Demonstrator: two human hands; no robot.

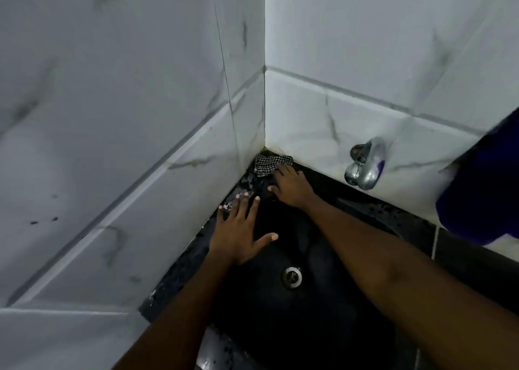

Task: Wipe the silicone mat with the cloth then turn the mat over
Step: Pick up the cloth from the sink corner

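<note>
Checked cloth (271, 164) in corner, under right hand (290, 187) fingertips, grip flat; left hand (238, 230) splayed, holding nothing.

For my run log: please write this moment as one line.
left hand: flat, open on sink edge | right hand: fingers on checkered cloth in corner | mat: not discernible

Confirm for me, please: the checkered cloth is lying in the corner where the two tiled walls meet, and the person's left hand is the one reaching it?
Not quite. The head view shows the right hand at the checkered cloth in the corner; the left hand lies flat nearer the camera.
</note>
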